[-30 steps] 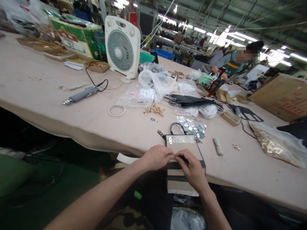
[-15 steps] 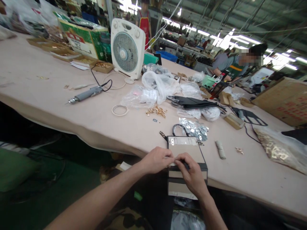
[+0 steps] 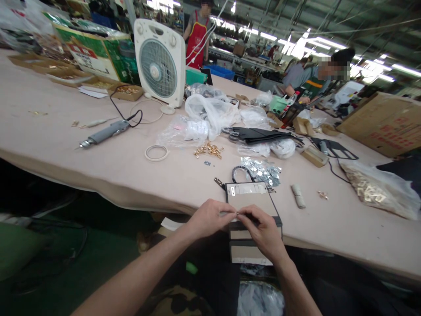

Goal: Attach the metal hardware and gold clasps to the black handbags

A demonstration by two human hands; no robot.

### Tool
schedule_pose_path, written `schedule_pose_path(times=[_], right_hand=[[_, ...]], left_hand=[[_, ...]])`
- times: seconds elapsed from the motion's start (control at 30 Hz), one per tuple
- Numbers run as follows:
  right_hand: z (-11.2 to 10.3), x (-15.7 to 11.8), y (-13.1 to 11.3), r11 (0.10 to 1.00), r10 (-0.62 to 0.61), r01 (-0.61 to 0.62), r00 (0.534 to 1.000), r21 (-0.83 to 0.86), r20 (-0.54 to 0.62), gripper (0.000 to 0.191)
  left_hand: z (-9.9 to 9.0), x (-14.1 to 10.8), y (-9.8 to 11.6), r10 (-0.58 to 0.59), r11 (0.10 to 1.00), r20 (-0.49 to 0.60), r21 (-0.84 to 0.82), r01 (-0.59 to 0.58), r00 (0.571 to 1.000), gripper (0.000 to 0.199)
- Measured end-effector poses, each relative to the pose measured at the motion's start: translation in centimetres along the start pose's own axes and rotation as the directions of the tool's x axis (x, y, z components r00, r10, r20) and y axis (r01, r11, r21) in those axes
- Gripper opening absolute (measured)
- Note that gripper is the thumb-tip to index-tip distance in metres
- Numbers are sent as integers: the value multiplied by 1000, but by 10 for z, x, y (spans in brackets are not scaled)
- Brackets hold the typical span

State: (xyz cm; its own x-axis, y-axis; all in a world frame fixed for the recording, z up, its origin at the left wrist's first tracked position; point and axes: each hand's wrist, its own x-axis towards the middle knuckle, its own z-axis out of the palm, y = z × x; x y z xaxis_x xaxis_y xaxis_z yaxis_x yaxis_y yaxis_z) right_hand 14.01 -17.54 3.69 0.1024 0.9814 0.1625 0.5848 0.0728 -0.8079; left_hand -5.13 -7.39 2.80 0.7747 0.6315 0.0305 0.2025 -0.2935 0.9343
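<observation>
A dark-edged bag piece with beige panels (image 3: 269,202) lies at the table's front edge, its lower part hanging over. A black looped handle (image 3: 242,168) stands at its far end. Over the middle of the piece, my left hand (image 3: 215,216) and my right hand (image 3: 261,226) meet at the fingertips. Both are pinched on something small and thin that I cannot make out. Silver metal plates (image 3: 263,170) lie spread just beyond the piece, and gold-coloured fittings (image 3: 209,150) form a pile to their left.
A grey electric screwdriver (image 3: 108,133), a tape roll (image 3: 156,152) and a white fan (image 3: 160,63) stand or lie on the left. Plastic bags (image 3: 210,116) and black straps (image 3: 263,135) lie behind. At right are a grey roll (image 3: 298,196) and a bag of metal parts (image 3: 378,188). Two people are beyond.
The view has shifted a little, so the table things appear further left. My hands remain fingertip to fingertip over the piece, appearing slightly higher above it.
</observation>
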Motion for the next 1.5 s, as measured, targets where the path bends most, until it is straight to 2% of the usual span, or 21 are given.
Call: schedule_pose_path(times=[0.17, 0.3, 0.5, 0.67, 0.77, 0.9, 1.03, 1.1, 1.17, 1.23, 1.27, 1.3, 1.37, 1.43, 1.5], right_hand=[[-1, 0, -1, 1000, -27, 27, 999, -15, -20, 12], [-2, -2, 0, 999, -27, 27, 1000, -18, 7, 15], [-2, -6, 10, 991, 128, -127, 991, 40, -23, 20], [-3, -2, 7, 1000, 18, -18, 1000, 20, 1, 16], [-5, 0, 4, 1000, 22, -22, 999, 18, 41, 16], [-5, -1, 1, 997, 66, -69, 994, 36, 91, 20], [4, -3, -2, 996, 58, -59, 998, 65, 24, 18], [11, -6, -5, 998, -1, 6, 997, 70, -73, 13], [15, -11, -9, 989, -118, 130, 982, 74, -147, 9], [13, -14, -11, 968, -222, 238, 961, 85, -165, 8], [9, -13, -10, 965, -232, 248, 959, 88, -162, 8], [4, -9, -7, 971, -212, 227, 964, 82, -160, 7], [-8, 6, 1, 990, -121, 130, 980, 48, -157, 6], [-18, 29, 12, 998, -67, 67, 989, -3, -129, 13], [-22, 54, 22, 996, -76, 73, 994, -52, -74, 20]], left_hand=[[1, 0, 2, -4, 999, 1, 44, 4, 1000, 30], [0, 1, 5, 6, 996, 29, 84, -8, 1000, 32], [-2, 5, 6, 11, 981, 99, 190, -30, 995, 30], [-2, 8, 3, 44, 975, 87, 212, -62, 995, 30], [-3, 10, 4, 100, 975, 74, 193, -113, 992, 27], [-3, 9, 8, 115, 990, 34, 74, -117, 993, 23], [6, 6, 7, 15, 989, -47, -149, -21, 999, 20], [13, 5, 2, -45, 959, -91, -283, 17, 995, 22], [19, 6, -4, -138, 904, -154, -424, 61, 978, 28], [22, 7, -12, -244, 852, -209, -512, 107, 947, 33], [22, 7, -16, -272, 846, -225, -519, 121, 936, 34], [21, 7, -19, -267, 861, -228, -494, 125, 936, 34], [19, 5, -21, -167, 935, -183, -340, 97, 969, 30], [19, 3, -21, -52, 995, -105, -88, 43, 993, 26], [22, 2, -20, -5, 988, -60, 155, 14, 998, 24]])
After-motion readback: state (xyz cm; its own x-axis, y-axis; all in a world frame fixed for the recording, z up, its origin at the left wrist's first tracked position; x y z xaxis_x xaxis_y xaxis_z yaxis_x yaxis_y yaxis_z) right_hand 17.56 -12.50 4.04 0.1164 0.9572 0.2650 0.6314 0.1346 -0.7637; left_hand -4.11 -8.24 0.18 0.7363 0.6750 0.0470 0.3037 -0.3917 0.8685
